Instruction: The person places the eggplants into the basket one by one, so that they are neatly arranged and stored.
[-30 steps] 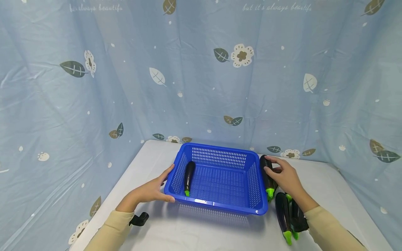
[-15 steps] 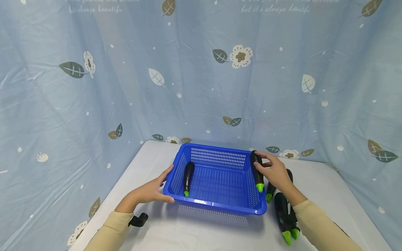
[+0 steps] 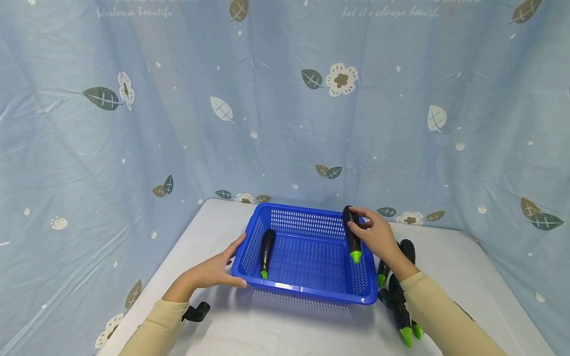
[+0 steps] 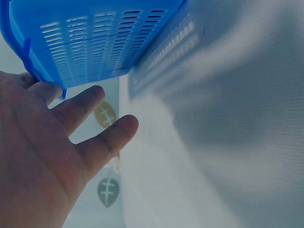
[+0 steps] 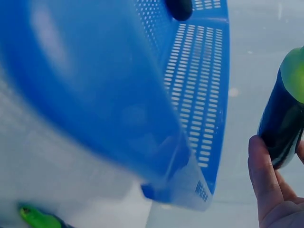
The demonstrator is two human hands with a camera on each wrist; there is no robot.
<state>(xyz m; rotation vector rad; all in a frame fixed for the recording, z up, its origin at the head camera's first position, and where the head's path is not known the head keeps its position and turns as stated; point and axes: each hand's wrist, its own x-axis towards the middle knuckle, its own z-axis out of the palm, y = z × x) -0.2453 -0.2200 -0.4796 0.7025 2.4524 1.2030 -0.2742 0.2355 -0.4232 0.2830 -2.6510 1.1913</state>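
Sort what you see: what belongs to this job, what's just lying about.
Part of the job, apparently:
blue basket, touched by the left hand
held eggplant, in the right hand
inside eggplant, lying in the basket
loose eggplants, right of the basket

Just surroundings:
white table
patterned blue curtain

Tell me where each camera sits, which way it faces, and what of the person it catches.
Head: worn on the head, looking forward and down at the blue basket, held eggplant and patterned cloth; left grip, right grip and sleeves show.
Left wrist: on that wrist, facing the blue basket's outer wall and white tabletop; left grip shows.
Right wrist: on that wrist, facing the blue basket and held eggplant; part of the right grip shows.
Head and right wrist views share the held eggplant.
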